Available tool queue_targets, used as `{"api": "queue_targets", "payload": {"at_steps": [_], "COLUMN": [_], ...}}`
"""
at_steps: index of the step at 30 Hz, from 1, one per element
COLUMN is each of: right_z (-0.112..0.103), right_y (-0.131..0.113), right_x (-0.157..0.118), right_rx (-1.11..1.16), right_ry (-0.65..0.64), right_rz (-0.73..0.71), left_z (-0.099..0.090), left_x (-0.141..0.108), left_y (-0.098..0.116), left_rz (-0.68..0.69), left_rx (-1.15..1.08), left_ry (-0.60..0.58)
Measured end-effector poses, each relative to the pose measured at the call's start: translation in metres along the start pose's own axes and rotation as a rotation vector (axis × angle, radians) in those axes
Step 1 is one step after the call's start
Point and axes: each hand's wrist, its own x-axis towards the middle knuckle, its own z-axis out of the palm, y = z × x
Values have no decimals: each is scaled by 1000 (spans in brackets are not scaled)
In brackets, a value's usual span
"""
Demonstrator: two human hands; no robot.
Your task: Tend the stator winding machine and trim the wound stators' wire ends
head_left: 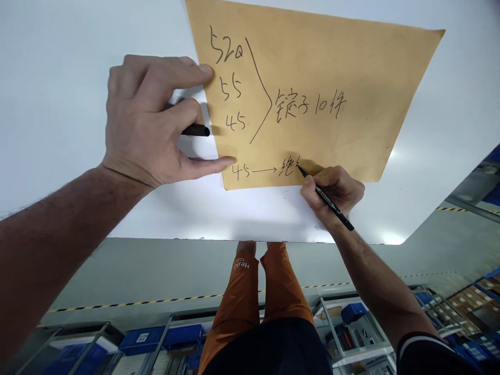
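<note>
1. The right hand [338, 192] is closed in a writing grip. A slim black pen with pale lettering on its barrel [332, 208] is pinched near its point between thumb and fingers; the tail end is left free, slanted toward the wrist.
2. The pen point is placed at an unfinished character in the bottom handwritten line of the flat tan kraft-type paper sheet [363, 67].
3. The left hand [144, 114] is partly open, palm down. The left edge of the sheet is pressed by the thumb and one outstretched finger. A short black cylindrical pen cap [197, 130] is apparently held beneath the bent finger between them.
4. The sheet is supported on a glossy white tabletop [58, 94], its lower edge lying near the table's front edge. Dark figures and characters are written across its left and middle parts.
5. Handling, as judged: the pen is light, rigid and smooth, and is best gripped just above the point. The sheet is light, flexible, easily creased and liable to slide on the glossy surface; it is best held flat at a margin, clear of the ink.
6. Beyond the table, blue plastic bins [142, 338] are stored on metal-framed shelving, and the floor is marked with yellow-and-black striped tape [156, 302].
</note>
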Motion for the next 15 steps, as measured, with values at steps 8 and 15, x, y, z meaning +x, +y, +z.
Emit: {"api": "queue_targets", "payload": {"at_steps": [8, 15], "right_z": [-2, 2], "right_y": [4, 4], "right_x": [1, 5], "right_rx": [34, -23], "right_ry": [32, 104], "right_rz": [-28, 13], "left_z": [-4, -1], "left_x": [1, -2], "left_y": [3, -7], "left_rz": [-14, 44], "left_rx": [-3, 3], "left_ry": [-36, -26]}}
